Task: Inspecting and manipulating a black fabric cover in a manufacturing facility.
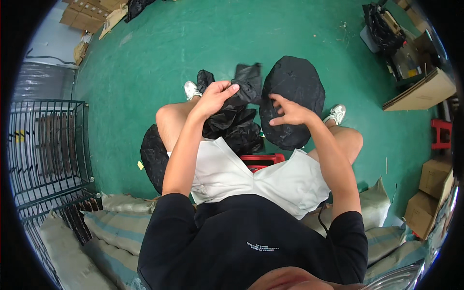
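Observation:
My left hand is closed on a bunched piece of black fabric, thumb on top, held up between my knees. Its upper end is slightly smeared by motion. Below it, more crumpled black fabric lies heaped on the floor. My right hand has its fingers apart and curved, with nothing visible in them. It is over a large oval black fabric-covered piece; whether the fingertips touch it I cannot tell. Another rounded black piece lies beside my left leg.
A red plastic stool shows between my thighs. Grey-green woven sacks lie behind me on both sides. A dark metal rack stands at the left. Cardboard boxes and a red stool are at the right, with a leaning cardboard sheet.

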### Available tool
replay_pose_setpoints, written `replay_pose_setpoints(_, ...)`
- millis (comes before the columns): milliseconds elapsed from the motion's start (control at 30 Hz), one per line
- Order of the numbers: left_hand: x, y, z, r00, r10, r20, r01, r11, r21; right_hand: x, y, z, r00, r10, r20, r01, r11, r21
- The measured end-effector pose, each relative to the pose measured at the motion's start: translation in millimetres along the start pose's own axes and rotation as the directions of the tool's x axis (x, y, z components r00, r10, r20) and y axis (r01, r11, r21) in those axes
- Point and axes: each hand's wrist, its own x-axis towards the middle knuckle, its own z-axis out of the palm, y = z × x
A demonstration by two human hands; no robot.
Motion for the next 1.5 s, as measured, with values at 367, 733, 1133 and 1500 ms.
replay_pose_setpoints(367, 12.9, 53.8, 54.3, 0.993, 0.098, 0.073, 0.077, -0.034, -0.996, -11.4, -17.0, -21.6, 0.977, -0.164, -0.137, 0.203, 0.512, 0.835)
replay_pose_setpoints(733, 20.3, -8.3, 61.5, 0.986, 0.069, -0.149, -0.15, 0.006, -0.989, -16.7, 0.7, -56.6, 0.906, -0.169, -0.389, 0.414, 0.158, 0.896)
replay_pose_setpoints(1133, 1.0, -26.4, 111.8, 0.898, -0.22, 0.382, 0.372, -0.086, -0.924, -22.1, -16.0, -26.5, 0.806, -0.574, 0.144, 0.191, 0.482, 0.855)
replay_pose_setpoints(1500, 8.9, -36.6, 104.0, 0.982, -0.125, 0.143, 0.12, -0.17, -0.978, -13.6, -10.0, -26.9, 0.892, -0.201, 0.405, -0.054, 0.841, 0.538)
